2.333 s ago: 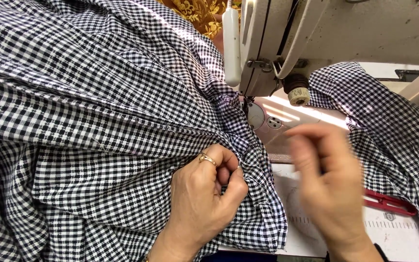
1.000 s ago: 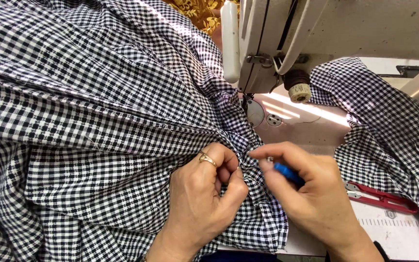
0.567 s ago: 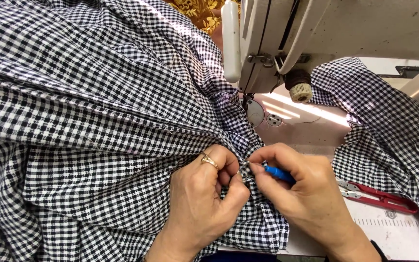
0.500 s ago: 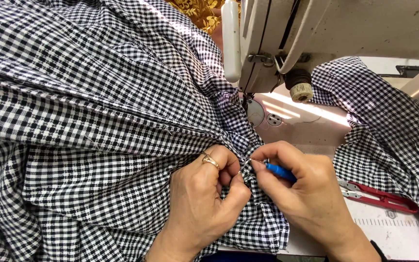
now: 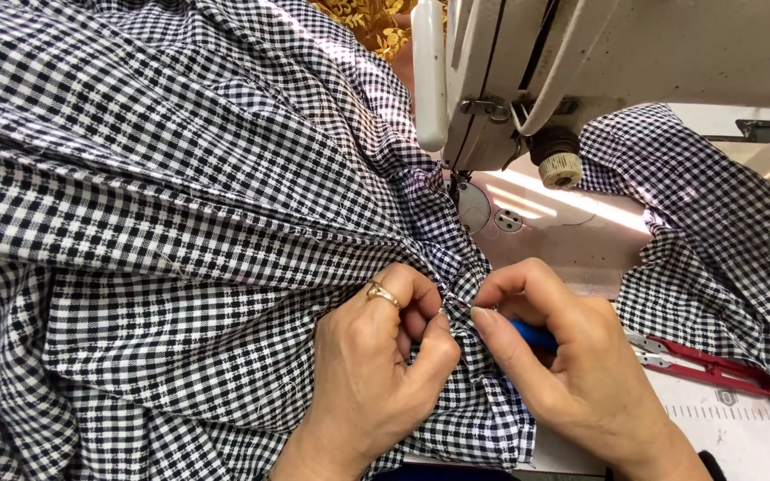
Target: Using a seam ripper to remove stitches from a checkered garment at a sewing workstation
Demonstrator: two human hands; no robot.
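Pinching a gathered fold of one black-and-white checked fabric [image 5: 180, 205], the left hand [image 5: 376, 365] is closed tight on the cloth, one gold ring [image 5: 382, 292] on a finger. The right hand [image 5: 572, 365] meets it, fingers together around one blue tool [image 5: 532, 335] at the same fold. One red thread snips [image 5: 706, 363] lies just beside, below one sewing machine [image 5: 599, 62].

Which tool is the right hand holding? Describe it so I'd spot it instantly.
Start at the sewing machine and come down to the two hands pinching the black-and-white checked fabric. The right hand grips a thin blue tool, mostly hidden under the fingers. It is blue, unlike the red thread snips lying beside it.
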